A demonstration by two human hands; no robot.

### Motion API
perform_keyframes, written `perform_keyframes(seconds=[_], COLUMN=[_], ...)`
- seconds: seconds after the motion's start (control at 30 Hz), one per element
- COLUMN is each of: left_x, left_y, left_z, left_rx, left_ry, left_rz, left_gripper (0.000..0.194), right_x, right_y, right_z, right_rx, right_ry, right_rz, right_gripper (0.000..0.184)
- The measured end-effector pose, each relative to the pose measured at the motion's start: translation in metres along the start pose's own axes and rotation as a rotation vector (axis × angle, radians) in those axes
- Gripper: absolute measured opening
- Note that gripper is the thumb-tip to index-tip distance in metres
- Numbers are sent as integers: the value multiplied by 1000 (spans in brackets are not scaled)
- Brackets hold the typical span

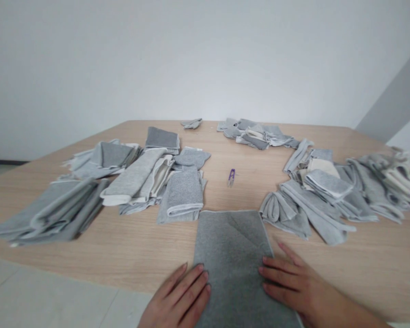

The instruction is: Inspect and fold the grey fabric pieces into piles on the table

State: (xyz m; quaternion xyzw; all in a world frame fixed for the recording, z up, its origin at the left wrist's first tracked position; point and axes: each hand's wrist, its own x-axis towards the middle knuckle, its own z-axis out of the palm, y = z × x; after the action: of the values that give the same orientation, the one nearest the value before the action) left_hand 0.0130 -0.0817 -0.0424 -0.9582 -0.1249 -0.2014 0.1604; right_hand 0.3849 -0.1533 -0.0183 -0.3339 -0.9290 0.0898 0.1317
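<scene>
A dark grey piece of cloth (234,255) with a pale stitched edge lies flat at the near side of the table, its lower end cut off by the bottom of the view. My left hand (181,298) rests on its left edge, fingers stretched out. On the opposite edge lies my right hand (294,282), fingers spread and the thumb apart on the wood. A faint crease runs across the cloth's upper right part. Beyond the cloth are purple-handled thread snips (231,177), lying on the wood.
Folded grey cloths (184,191) and a looser pile (61,212) lie on the left of the wooden table (140,246). Crumpled grey and cream cloths (314,191) cover the right side. More cloths (256,133) lie along the far edge, before a white wall (205,59).
</scene>
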Motion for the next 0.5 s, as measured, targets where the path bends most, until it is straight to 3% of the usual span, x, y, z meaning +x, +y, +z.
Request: perform_keyframes(seconds=[0.2,0.5], left_x=[-3,1], left_y=[-2,-4], left_z=[3,7], left_rx=[-69,-357], left_ry=[13,156], left_rz=[-31,-282], left_gripper=[41,34], right_x=[2,4], right_y=[-3,-1], right_z=[-3,-1], right_rx=[9,89], right_ry=[-105,-15], right_rz=[23,26], right_gripper=[58,56])
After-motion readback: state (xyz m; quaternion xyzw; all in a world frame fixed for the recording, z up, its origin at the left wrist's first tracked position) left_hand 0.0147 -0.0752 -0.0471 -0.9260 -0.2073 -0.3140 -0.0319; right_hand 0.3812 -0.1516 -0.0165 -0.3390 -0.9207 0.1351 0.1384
